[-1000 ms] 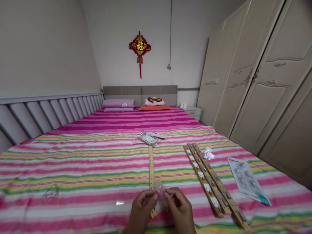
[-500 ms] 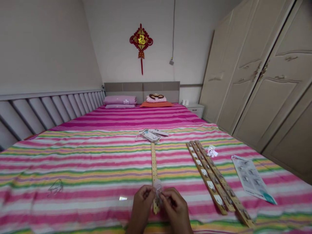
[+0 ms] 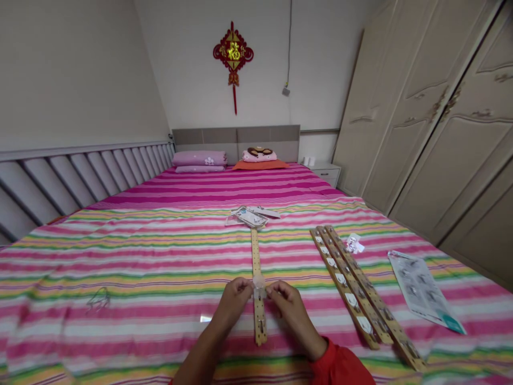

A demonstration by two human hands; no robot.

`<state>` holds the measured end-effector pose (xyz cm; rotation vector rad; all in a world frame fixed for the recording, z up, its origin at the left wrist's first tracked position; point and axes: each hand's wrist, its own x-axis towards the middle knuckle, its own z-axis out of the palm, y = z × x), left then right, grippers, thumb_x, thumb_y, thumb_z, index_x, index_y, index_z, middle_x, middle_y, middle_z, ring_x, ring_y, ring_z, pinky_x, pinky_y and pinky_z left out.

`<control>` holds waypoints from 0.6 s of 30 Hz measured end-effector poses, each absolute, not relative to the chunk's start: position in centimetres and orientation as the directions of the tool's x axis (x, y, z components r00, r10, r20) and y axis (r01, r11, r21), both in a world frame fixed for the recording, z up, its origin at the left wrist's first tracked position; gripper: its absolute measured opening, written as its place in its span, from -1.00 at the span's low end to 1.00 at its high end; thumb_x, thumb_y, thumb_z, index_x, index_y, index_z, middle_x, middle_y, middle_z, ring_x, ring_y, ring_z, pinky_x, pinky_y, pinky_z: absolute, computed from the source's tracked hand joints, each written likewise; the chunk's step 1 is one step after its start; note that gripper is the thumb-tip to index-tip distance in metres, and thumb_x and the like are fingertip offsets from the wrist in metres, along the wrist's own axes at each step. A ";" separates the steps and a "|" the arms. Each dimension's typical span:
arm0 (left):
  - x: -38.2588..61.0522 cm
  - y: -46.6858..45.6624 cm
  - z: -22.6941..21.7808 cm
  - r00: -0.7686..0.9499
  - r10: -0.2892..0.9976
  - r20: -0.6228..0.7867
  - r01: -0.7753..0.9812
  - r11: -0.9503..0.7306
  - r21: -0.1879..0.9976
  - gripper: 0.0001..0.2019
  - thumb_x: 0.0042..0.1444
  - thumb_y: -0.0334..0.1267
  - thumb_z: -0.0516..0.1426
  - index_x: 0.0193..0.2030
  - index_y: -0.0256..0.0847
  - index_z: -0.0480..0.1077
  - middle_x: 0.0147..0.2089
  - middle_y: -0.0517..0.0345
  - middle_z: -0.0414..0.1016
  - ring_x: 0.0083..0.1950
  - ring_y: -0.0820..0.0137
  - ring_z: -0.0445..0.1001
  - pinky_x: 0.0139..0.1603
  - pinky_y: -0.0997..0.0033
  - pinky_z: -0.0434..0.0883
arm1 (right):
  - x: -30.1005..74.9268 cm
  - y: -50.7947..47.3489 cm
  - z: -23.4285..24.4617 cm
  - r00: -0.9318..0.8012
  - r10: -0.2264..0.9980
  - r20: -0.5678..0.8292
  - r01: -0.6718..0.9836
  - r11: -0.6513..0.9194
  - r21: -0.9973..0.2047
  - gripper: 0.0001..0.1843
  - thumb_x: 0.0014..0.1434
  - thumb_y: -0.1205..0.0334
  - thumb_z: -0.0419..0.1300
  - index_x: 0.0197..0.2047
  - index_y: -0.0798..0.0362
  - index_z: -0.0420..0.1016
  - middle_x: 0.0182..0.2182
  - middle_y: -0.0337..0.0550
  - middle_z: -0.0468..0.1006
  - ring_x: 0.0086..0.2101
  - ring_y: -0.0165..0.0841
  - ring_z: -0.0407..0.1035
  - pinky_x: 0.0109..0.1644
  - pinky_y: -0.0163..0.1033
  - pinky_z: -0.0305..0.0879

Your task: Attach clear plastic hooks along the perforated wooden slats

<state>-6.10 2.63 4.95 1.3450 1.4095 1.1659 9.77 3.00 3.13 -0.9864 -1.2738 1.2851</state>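
A narrow wooden strip with rows of holes (image 3: 256,262) lies lengthwise on the striped bedspread (image 3: 140,267) in front of me. My left hand (image 3: 234,302) and my right hand (image 3: 286,302) pinch a small clear adhesive hook (image 3: 259,286) from both sides and hold it on the strip near its close end. Another hook sits on the strip just below my fingers. My right sleeve is red.
Three more wooden strips with hooks (image 3: 356,289) lie to the right, with a small wrapper (image 3: 355,244) and a printed package sheet (image 3: 425,289) beyond. Opened packaging (image 3: 250,215) lies at the strip's far end. A wire piece (image 3: 98,299) is at left. Wardrobes (image 3: 436,123) line the right.
The camera has tilted down, so my forearms now show. Both hands moved a little up the strip with the clear hook and now press it against the wood.
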 end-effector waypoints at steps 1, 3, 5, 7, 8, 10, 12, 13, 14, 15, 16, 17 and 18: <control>-6.1 2.6 4.7 -0.061 0.998 0.016 0.211 -0.003 0.978 -0.80 -0.13 -0.14 0.10 -0.61 -0.20 0.29 -0.62 0.31 0.24 -0.51 0.47 0.23 -0.44 0.47 0.20 | 9.6 3.1 2.7 -0.141 0.984 0.105 -0.106 0.090 -0.990 -0.64 -0.06 -0.07 0.27 -0.57 0.06 0.36 -0.64 -0.33 0.27 -0.59 -0.46 0.11 -0.53 -0.34 0.05; -6.0 2.7 4.2 -0.054 0.999 -0.001 0.210 0.012 0.978 -0.79 -0.12 -0.13 0.10 -0.62 -0.20 0.29 -0.62 0.31 0.22 -0.52 0.48 0.21 -0.45 0.47 0.19 | 9.5 3.4 1.8 -0.142 0.984 0.104 -0.082 0.093 -0.992 -0.66 -0.05 -0.03 0.25 -0.58 0.06 0.34 -0.63 -0.33 0.26 -0.57 -0.45 0.12 -0.50 -0.33 0.06; -5.9 2.9 3.9 -0.058 0.998 -0.015 0.212 0.027 0.977 -0.79 -0.13 -0.13 0.09 -0.62 -0.20 0.28 -0.62 0.32 0.21 -0.52 0.48 0.20 -0.45 0.48 0.18 | 9.4 3.8 0.9 -0.137 0.984 0.111 -0.047 0.106 -0.993 -0.68 -0.04 0.01 0.24 -0.58 0.06 0.32 -0.63 -0.33 0.26 -0.55 -0.44 0.13 -0.47 -0.32 0.07; -5.8 3.2 3.6 -0.067 0.997 -0.026 0.216 0.040 0.976 -0.78 -0.14 -0.12 0.09 -0.64 -0.19 0.25 -0.63 0.33 0.19 -0.53 0.49 0.19 -0.46 0.48 0.17 | 9.4 4.2 0.3 -0.141 0.981 0.132 -0.007 0.133 -0.991 -0.71 -0.02 0.04 0.21 -0.58 0.06 0.31 -0.62 -0.32 0.26 -0.53 -0.42 0.14 -0.44 -0.31 0.08; -5.7 3.4 3.5 -0.070 0.997 -0.031 0.219 0.045 0.975 -0.78 -0.15 -0.12 0.09 -0.65 -0.19 0.24 -0.64 0.33 0.18 -0.54 0.49 0.18 -0.47 0.48 0.17 | 9.4 4.4 0.1 -0.149 0.978 0.145 0.013 0.149 -0.989 -0.72 -0.01 0.06 0.19 -0.58 0.05 0.30 -0.62 -0.31 0.27 -0.52 -0.41 0.15 -0.43 -0.31 0.09; -5.7 3.8 3.3 -0.078 0.996 -0.037 0.224 0.054 0.973 -0.78 -0.17 -0.13 0.09 -0.67 -0.18 0.22 -0.66 0.34 0.16 -0.55 0.49 0.18 -0.48 0.48 0.17 | 9.5 4.9 -0.2 -0.176 0.970 0.169 0.047 0.180 -0.983 -0.75 0.01 0.09 0.15 -0.57 0.04 0.28 -0.61 -0.31 0.26 -0.51 -0.40 0.16 -0.41 -0.31 0.09; -5.6 4.1 3.0 -0.090 0.995 -0.040 0.226 0.059 0.972 -0.79 -0.19 -0.14 0.10 -0.67 -0.18 0.24 -0.66 0.33 0.19 -0.54 0.49 0.21 -0.47 0.48 0.19 | 9.5 5.3 -0.3 -0.203 0.962 0.181 0.082 0.201 -0.976 -0.76 0.03 0.12 0.12 -0.57 0.03 0.26 -0.60 -0.31 0.26 -0.50 -0.39 0.16 -0.40 -0.31 0.09; -5.7 4.3 2.7 -0.096 0.995 -0.041 0.226 0.062 0.972 -0.81 -0.19 -0.14 0.10 -0.65 -0.19 0.26 -0.65 0.31 0.22 -0.53 0.48 0.23 -0.46 0.48 0.20 | 9.5 5.5 -0.4 -0.214 0.960 0.181 0.100 0.205 -0.974 -0.77 0.04 0.12 0.11 -0.57 0.03 0.26 -0.60 -0.31 0.25 -0.49 -0.39 0.16 -0.40 -0.31 0.09; -5.7 4.4 2.5 -0.102 0.994 -0.043 0.225 0.065 0.972 -0.82 -0.19 -0.15 0.10 -0.64 -0.20 0.28 -0.63 0.30 0.26 -0.52 0.47 0.25 -0.45 0.47 0.22 | 9.4 5.7 -0.6 -0.223 0.958 0.178 0.116 0.208 -0.971 -0.77 0.04 0.12 0.10 -0.57 0.03 0.25 -0.60 -0.31 0.25 -0.49 -0.39 0.16 -0.39 -0.30 0.09; -5.7 4.4 2.3 -0.107 0.993 -0.045 0.224 0.069 0.972 -0.83 -0.19 -0.15 0.10 -0.61 -0.20 0.30 -0.62 0.29 0.29 -0.51 0.46 0.28 -0.44 0.47 0.24 | 9.4 5.8 -0.7 -0.229 0.958 0.175 0.133 0.209 -0.969 -0.76 0.04 0.12 0.08 -0.57 0.02 0.24 -0.60 -0.31 0.25 -0.49 -0.39 0.16 -0.39 -0.30 0.09; -5.7 4.5 2.1 -0.113 0.993 -0.048 0.222 0.072 0.972 -0.83 -0.18 -0.15 0.10 -0.60 -0.20 0.32 -0.60 0.27 0.32 -0.50 0.45 0.30 -0.44 0.47 0.25 | 9.3 6.0 -0.9 -0.233 0.958 0.170 0.149 0.208 -0.967 -0.76 0.05 0.12 0.07 -0.58 0.02 0.23 -0.60 -0.31 0.24 -0.49 -0.39 0.16 -0.39 -0.30 0.09; -5.8 4.5 1.9 -0.118 0.992 -0.050 0.221 0.076 0.972 -0.84 -0.18 -0.15 0.10 -0.59 -0.20 0.33 -0.60 0.26 0.35 -0.50 0.44 0.32 -0.44 0.46 0.26 | 9.3 6.1 -1.2 -0.235 0.958 0.165 0.165 0.207 -0.964 -0.76 0.05 0.12 0.07 -0.58 0.02 0.22 -0.60 -0.31 0.24 -0.49 -0.39 0.16 -0.39 -0.29 0.09; -5.8 4.5 1.7 -0.124 0.991 -0.053 0.222 0.079 0.972 -0.84 -0.19 -0.16 0.10 -0.58 -0.20 0.33 -0.59 0.26 0.36 -0.50 0.44 0.34 -0.44 0.46 0.27 | 9.2 6.3 -1.4 -0.237 0.958 0.162 0.180 0.207 -0.962 -0.76 0.05 0.12 0.06 -0.58 0.01 0.21 -0.60 -0.31 0.24 -0.49 -0.38 0.16 -0.39 -0.29 0.09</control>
